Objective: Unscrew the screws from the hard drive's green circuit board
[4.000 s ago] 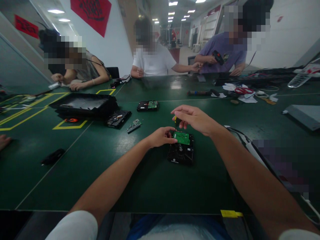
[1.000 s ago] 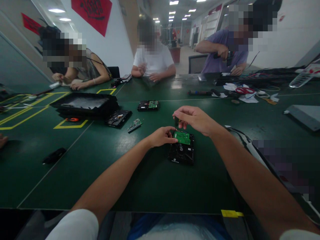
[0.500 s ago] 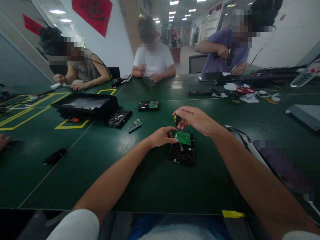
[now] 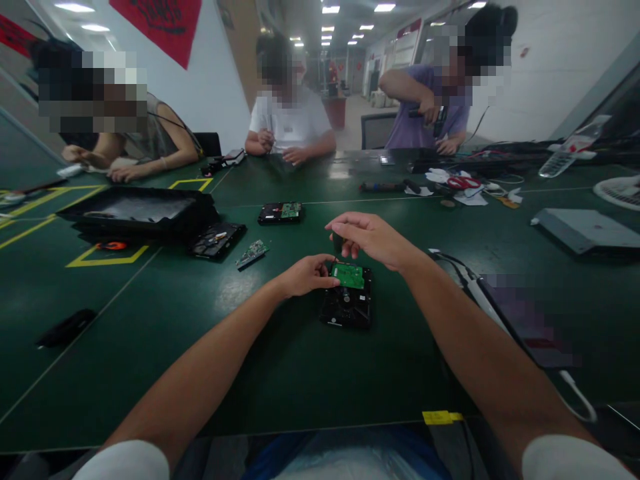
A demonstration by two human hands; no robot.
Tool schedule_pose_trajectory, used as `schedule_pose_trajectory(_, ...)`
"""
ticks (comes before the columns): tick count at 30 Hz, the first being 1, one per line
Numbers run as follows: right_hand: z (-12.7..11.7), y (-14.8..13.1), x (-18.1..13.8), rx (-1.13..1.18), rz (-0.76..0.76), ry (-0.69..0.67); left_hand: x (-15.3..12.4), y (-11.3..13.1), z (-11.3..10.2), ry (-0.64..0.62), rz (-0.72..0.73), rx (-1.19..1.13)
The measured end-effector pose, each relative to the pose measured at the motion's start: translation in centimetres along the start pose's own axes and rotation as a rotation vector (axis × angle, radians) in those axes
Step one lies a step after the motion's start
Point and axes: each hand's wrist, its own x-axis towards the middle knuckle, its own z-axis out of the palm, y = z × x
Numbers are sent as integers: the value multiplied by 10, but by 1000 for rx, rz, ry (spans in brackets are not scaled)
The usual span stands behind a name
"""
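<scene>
Head view. Against the frame half a second back, the whole scene sits lower and further left: the head has turned, not the work. The hard drive point(image 4: 347, 305) lies in the same spot on the green table point(image 4: 280, 373), and both hands keep their places over it. One small difference: the yellow of the screwdriver point(image 4: 338, 242) handle showed between the fingers then; now only a dark stub shows under the curled fingers. Judgement: the driving of a screw at the board's far edge goes on, with no step finished in between.

Grip, left hand point(image 4: 303, 275): fingers curled, fingertips pressed on the left edge of the green circuit board point(image 4: 348, 275), steadying the drive. It pins rather than encloses; thumb position hidden.

Grip, right hand point(image 4: 369, 237): closed round the screwdriver, fingers bunched above the tool, held just over the board's far left corner. The tip is hidden, so I cannot tell whether it sits in a screw.

Surroundings: second drive point(image 4: 279, 213) further up the table, loose board point(image 4: 253, 253) and opened drive point(image 4: 217, 239) to the left beside a black tray point(image 4: 135, 210). Three other people work at the far side; one holds a power driver.
</scene>
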Motion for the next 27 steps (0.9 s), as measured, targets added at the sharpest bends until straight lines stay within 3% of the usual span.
schedule_pose_trajectory(16, -2, 3, 0, 17, -5, -22, 2, -5, 0, -14, -10, -21)
schedule_pose_trajectory(27, -2, 2, 0, 7, -14, -24, -4, 9, -1, -21, -33, -18)
